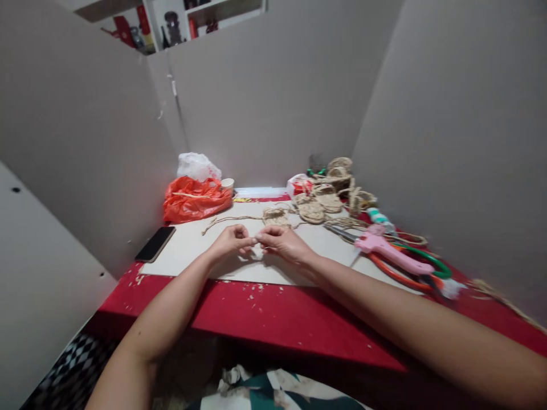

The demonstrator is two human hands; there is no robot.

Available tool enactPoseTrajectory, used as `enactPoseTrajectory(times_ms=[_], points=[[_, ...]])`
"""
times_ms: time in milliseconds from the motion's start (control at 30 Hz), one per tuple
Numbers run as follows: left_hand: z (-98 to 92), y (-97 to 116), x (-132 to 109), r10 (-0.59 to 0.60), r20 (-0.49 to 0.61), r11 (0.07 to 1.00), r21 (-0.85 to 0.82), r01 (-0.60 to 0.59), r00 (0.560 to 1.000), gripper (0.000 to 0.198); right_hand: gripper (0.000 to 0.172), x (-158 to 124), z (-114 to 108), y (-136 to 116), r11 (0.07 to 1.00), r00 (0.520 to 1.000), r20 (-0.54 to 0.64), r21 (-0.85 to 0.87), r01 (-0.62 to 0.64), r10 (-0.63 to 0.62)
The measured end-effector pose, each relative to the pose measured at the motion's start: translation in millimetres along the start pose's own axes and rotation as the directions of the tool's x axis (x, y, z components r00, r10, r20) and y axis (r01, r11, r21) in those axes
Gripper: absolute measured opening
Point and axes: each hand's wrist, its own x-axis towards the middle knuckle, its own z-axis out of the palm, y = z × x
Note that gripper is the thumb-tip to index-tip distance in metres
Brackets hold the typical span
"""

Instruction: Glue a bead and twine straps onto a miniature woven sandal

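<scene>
Above the pale board (pixel 179 259), my left hand (pixel 233 240) and my right hand (pixel 282 242) meet with their fingertips pinched together. A small whitish bit shows around the fingertips, too small and blurred to name. Just behind my hands lies a small woven straw sandal (pixel 276 216), with a loose twisted cord (pixel 231 218) running out to its left. Further right sit more woven sandals (pixel 310 209), touching one another among lengths of straw rope.
At right lie a pink glue gun (pixel 391 253) and tools with orange and green handles (pixel 440 266). A phone (pixel 156 244) rests at left, below a red plastic bag (pixel 196 200) and a paper cup (pixel 228 184). Grey panels (pixel 265 114) enclose the red-covered table (pixel 256 310).
</scene>
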Motion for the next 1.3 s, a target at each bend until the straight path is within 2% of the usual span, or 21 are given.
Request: enactPoseTrajectory(times_ms=[167, 333, 500, 600, 633, 700, 767, 800, 900, 1033, 1067, 1133, 1233, 1300], points=[[5.2, -5, -1, -0.045, 0.030, 0.998, -0.039, 0.046, 0.999, 0.045, 0.038, -4, -7, 5, 0.999, 0.999, 0.005, -0.026, -0.033, 0.034], [5.8, -5, 1, -0.050, 0.073, 0.996, -0.064, 0.054, 0.996, 0.048, 0.041, -11, -5, 2, 0.999, 0.992, 0.125, 0.026, -0.024, 0.020], [13.7, 2, 0, -0.041, 0.110, 0.994, -0.095, 0.052, 0.993, 0.048, 0.042, -18, 3, -5, 0.989, 0.971, 0.232, 0.150, 0.015, -0.050], [14.8, 5, 1, -0.072, 0.139, 0.975, -0.199, 0.099, 0.988, 0.047, 0.040, -23, 9, -8, 0.978, 0.966, 0.229, 0.194, 0.074, -0.119], [11.9, 5, 2, -0.080, 0.104, 0.959, -0.264, 0.105, 0.991, 0.046, 0.040, -26, 10, -8, 0.977, 0.966, 0.216, 0.188, 0.100, -0.140], [0.8, 6, 7, -0.099, -0.079, 0.920, -0.386, 0.061, 0.992, 0.044, 0.039, -32, 15, -7, 0.980, 0.966, 0.196, 0.134, 0.146, -0.170], [-13.4, 7, 12, -0.113, -0.304, 0.908, -0.418, -0.025, 0.946, 0.037, 0.038, -37, 20, -5, 0.986, 0.965, 0.204, 0.062, 0.155, -0.165], [-19.6, 7, 14, -0.110, -0.355, 0.913, -0.405, -0.047, 0.928, 0.034, 0.038, -39, 23, -4, 0.990, 0.967, 0.211, 0.034, 0.139, -0.143], [-28.1, 4, 17, -0.083, -0.408, 0.942, -0.330, -0.062, 0.909, 0.025, 0.030, -35, 34, -1, 0.999, 0.982, 0.185, -0.022, 0.036, -0.031], [-26.3, -3, 17, -0.027, -0.486, 0.988, -0.143, -0.049, 0.873, 0.026, 0.007, -20, 41, -3, 0.993, 0.996, 0.072, -0.109, -0.045, 0.053], [-28.0, -5, 17, -0.004, -0.525, 0.996, -0.080, -0.044, 0.851, 0.029, 0.004, -15, 39, -6, 0.991, 0.998, 0.052, -0.131, -0.039, 0.046], [-36.5, -9, 18, 0.056, -0.615, 0.998, 0.063, -0.022, 0.787, 0.033, 0.012, -6, 32, -13, 0.983, 1.000, 0.021, -0.185, -0.014, 0.018], [-56.6, -17, 20, 0.147, -0.715, 0.962, 0.265, 0.071, 0.683, 0.026, 0.016, 13, 14, -28, 0.946, 0.999, -0.006, -0.322, 0.044, -0.048], [-68.5, -23, 23, 0.161, -0.734, 0.922, 0.350, 0.164, 0.659, 0.023, 0.014, 31, 1, -37, 0.891, 0.995, -0.006, -0.445, 0.089, -0.102]])
